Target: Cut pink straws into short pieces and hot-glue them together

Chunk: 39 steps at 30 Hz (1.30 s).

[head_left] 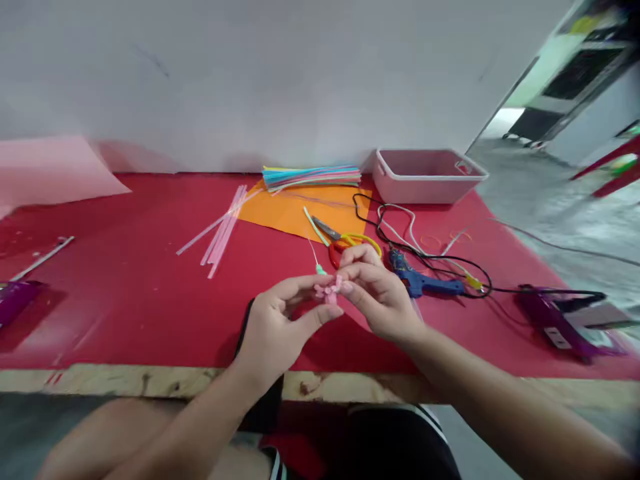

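Between my two hands is a small pink paper flower [327, 292], its petals curled. My left hand [285, 320] pinches it from the left, thumb below and index finger above. From the right, my right hand [377, 293] pinches its edge between thumb and fingertips. Just behind the fingers shows a small light green piece [320, 269] with a thin pale wire or stem rising from it. Scissors [350, 241] with yellow and red handles lie right behind my right hand. A blue glue gun [425, 281] rests on the table to its right.
Pink paper strips [225, 230] lie at left centre. An orange sheet [280, 210] bears a bundle of coloured strips [313, 176]. A pale pink bin [430, 189] stands at the back right. Black and white cords [383, 230] loop near the glue gun. Purple objects [555, 320] sit at both sides.
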{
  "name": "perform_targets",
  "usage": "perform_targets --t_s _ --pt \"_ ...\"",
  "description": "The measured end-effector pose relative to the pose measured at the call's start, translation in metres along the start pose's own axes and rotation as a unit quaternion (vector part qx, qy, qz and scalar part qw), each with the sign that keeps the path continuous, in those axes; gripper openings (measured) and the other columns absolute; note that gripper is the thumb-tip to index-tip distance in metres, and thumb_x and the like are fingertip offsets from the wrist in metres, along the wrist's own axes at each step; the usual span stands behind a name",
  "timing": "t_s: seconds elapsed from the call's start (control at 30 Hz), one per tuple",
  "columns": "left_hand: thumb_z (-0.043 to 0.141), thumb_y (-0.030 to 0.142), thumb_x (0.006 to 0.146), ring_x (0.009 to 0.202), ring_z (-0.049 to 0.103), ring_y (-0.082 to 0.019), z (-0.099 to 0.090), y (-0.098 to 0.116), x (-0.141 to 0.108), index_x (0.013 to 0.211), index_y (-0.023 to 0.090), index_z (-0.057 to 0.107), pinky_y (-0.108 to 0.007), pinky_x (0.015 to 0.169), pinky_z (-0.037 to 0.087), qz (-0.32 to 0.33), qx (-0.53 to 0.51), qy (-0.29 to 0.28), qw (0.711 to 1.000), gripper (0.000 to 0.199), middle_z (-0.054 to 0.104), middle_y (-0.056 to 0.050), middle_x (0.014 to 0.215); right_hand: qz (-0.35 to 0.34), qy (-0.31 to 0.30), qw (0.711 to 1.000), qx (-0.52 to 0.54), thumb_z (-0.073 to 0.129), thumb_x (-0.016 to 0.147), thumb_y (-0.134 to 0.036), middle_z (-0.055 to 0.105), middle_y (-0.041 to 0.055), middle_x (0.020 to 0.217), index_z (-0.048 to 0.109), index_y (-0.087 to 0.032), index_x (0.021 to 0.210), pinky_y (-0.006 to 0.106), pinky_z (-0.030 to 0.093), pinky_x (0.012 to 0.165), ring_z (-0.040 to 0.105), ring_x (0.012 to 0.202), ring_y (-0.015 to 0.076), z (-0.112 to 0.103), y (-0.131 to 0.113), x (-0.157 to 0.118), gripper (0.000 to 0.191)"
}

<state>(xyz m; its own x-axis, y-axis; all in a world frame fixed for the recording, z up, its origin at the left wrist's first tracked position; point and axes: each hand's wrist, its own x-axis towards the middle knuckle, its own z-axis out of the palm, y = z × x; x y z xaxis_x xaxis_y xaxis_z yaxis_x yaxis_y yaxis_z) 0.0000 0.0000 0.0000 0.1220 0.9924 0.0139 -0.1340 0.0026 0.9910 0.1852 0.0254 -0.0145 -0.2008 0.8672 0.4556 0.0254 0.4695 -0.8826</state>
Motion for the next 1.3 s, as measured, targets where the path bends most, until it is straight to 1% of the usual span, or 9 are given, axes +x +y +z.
perform_targets --t_s 0.13,0.33,0.57,0.67,0.73,0.83,0.97,1.1,1.3 --pt "0.094 0.01 0.063 0.085 0.078 -0.011 0.001 0.007 0.001 0.098 0.024 0.083 -0.013 0.079 0.06 -0.008 -0.018 -0.004 1.0 0.039 0.085 0.002 0.092 0.043 0.005 0.996 0.079 0.076 0.09 -0.042 0.053 0.0039 0.102 0.077 -0.024 0.084 0.035 0.048 0.101 0.056 0.104 0.0173 0.003 0.005 0.004 0.019" --pt "0.095 0.005 0.059 0.086 0.079 -0.011 0.001 0.012 0.004 0.093 0.027 0.084 -0.013 0.078 0.061 -0.039 -0.075 -0.026 0.996 0.041 0.086 0.003 0.094 0.106 -0.004 0.972 0.21 0.083 0.084 -0.035 0.054 0.0038 0.106 0.08 -0.026 0.092 0.031 0.055 0.09 0.059 0.097 0.015 0.003 0.013 0.004 0.011" --pt "0.095 0.007 0.059 0.081 0.078 -0.012 -0.001 0.013 0.004 0.093 0.025 0.084 -0.016 0.075 0.062 -0.074 -0.085 -0.052 0.992 0.04 0.084 0.002 0.085 0.136 -0.01 0.961 0.239 0.086 0.08 -0.036 0.055 0.0034 0.106 0.079 -0.023 0.081 0.031 0.057 0.086 0.059 0.093 0.0139 0.002 0.017 0.002 0.015" --pt "0.094 0.013 0.063 0.085 0.077 -0.013 -0.003 0.011 0.006 0.097 0.023 0.082 -0.019 0.078 0.062 -0.063 -0.062 -0.057 0.994 0.037 0.084 0.001 0.089 0.124 -0.012 0.966 0.227 0.084 0.083 -0.034 0.056 0.0027 0.105 0.077 -0.023 0.083 0.03 0.056 0.086 0.06 0.093 0.0134 0.004 0.017 0.001 0.013" --pt "0.092 0.019 0.069 0.089 0.076 -0.013 -0.004 0.012 0.008 0.098 0.022 0.08 -0.021 0.082 0.061 -0.034 -0.019 -0.06 0.997 0.032 0.083 0.001 0.093 0.098 0.002 0.97 0.221 0.082 0.085 -0.033 0.059 0.0016 0.106 0.076 -0.027 0.094 0.028 0.054 0.088 0.06 0.096 0.0136 0.005 0.017 0.0 0.012" --pt "0.085 0.029 0.08 0.095 0.074 -0.015 -0.007 0.015 0.009 0.103 0.021 0.075 -0.025 0.089 0.059 0.009 0.096 -0.063 0.993 0.026 0.08 -0.001 0.1 0.042 0.014 0.982 0.182 0.08 0.087 -0.033 0.063 0.0013 0.109 0.071 -0.033 0.111 0.03 0.052 0.091 0.06 0.104 0.0156 0.004 0.014 0.0 0.025" --pt "0.08 0.036 0.085 0.107 0.07 -0.017 -0.008 0.019 0.005 0.12 0.023 0.066 -0.028 0.094 0.056 0.019 0.196 -0.062 0.979 0.039 0.075 -0.004 0.118 -0.021 -0.007 0.999 0.044 0.075 0.091 -0.029 0.064 0.004 0.105 0.073 -0.028 0.104 0.037 0.05 0.097 0.061 0.104 0.019 0.002 0.01 0.0 0.012" --pt "0.077 0.038 0.088 0.101 0.07 -0.016 -0.007 0.017 0.002 0.119 0.023 0.064 -0.027 0.092 0.056 0.024 0.199 -0.054 0.978 0.037 0.074 -0.003 0.111 -0.042 -0.004 0.999 -0.031 0.071 0.095 -0.026 0.064 0.0041 0.098 0.072 -0.025 0.097 0.037 0.052 0.093 0.063 0.097 0.0179 0.001 0.008 0.001 0.004" --pt "0.082 0.036 0.084 0.102 0.072 -0.015 -0.007 0.012 0.004 0.113 0.024 0.071 -0.024 0.094 0.056 0.034 0.154 -0.04 0.987 0.033 0.078 -0.001 0.109 -0.032 -0.008 0.999 -0.031 0.067 0.097 -0.027 0.065 0.0043 0.097 0.071 -0.023 0.093 0.034 0.053 0.091 0.064 0.093 0.0164 0.003 0.008 0.0 0.007"
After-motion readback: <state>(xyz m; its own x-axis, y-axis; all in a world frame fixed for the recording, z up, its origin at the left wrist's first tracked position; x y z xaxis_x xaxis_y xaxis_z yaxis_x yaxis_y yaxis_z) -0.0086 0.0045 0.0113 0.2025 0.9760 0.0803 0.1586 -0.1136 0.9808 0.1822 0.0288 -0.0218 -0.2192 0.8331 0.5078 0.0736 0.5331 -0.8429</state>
